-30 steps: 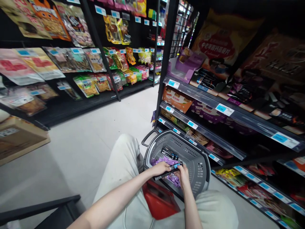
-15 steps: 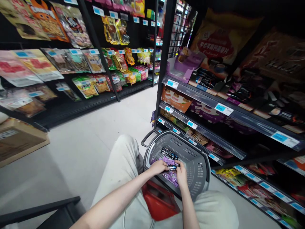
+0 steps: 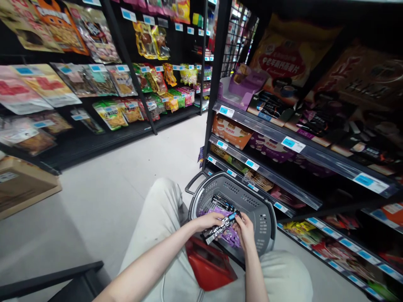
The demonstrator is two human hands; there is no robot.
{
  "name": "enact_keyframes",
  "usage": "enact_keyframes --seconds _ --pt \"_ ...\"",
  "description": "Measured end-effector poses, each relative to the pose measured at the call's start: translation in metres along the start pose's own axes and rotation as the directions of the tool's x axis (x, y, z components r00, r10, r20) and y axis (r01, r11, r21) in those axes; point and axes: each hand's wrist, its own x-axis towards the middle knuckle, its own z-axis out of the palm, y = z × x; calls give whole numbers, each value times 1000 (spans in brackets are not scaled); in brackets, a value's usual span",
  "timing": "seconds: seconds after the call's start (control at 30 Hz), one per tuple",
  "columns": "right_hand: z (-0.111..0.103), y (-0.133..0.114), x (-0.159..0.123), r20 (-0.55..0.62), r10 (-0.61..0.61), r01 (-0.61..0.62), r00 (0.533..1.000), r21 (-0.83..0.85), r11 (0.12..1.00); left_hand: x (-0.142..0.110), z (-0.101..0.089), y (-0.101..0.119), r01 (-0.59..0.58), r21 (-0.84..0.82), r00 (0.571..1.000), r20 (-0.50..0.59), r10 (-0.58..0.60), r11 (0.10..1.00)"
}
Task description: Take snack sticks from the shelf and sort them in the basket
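The left hand (image 3: 210, 220) grips black packets (image 3: 222, 226), slanted above purple packets (image 3: 232, 239); the right hand (image 3: 246, 231) pinches their upper end, over the basket (image 3: 254, 206). The black packets look light, slick, bendable, probably best held near both ends.

left fingers (image 3: 216, 217) and right fingers (image 3: 243, 222) hold black, seemingly foil sachets (image 3: 216, 232) over a basket (image 3: 253, 209).

Glossy sachets (image 3: 220, 229), matt plastic basket (image 3: 251, 209)
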Motion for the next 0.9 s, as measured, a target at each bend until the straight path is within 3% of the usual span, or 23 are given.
enact_keyframes --seconds 0.07,0.2,0.4,0.53,0.6,0.67,0.77,0.83,0.9 --pt "-1 -5 -2 18 -8 8 1000 4 1000 -3 7 3 16 -91 999 38 -12 996" --pt "0 -5 -4 -36 -58 56 998 -54 997 -4 17 7 -92 -96 996 -20 91 991" --pt "2 -4 -6 -120 -141 108 983 -249 963 -1 13 7 -125 151 985 -102 141 981" --pt "2 -4 -3 -83 -128 98 988 -301 949 1 8 8 -141 424 962 -157 226 895" --pt "4 -4 -3 -37 -147 124 988 -359 925 2 7 9 -163 446 953 -159 257 880" --pt "9 -6 -7 -34 -266 219 963 -470 855 3 8 9 -211 363 934 -197 297 908" --pt "22 -9 -18 43 -512 391 858 -701 596 7 12 7 -274 98 886 -360 291 957" --pt "32 -10 -25 166 -554 447 816 -788 423 10 13 5 -334 -112 860 -443 254 936" --pt "37 -9 -29 248 -531 473 810 -812 342 12 12 2 -415 -272 837 -488 247 868"
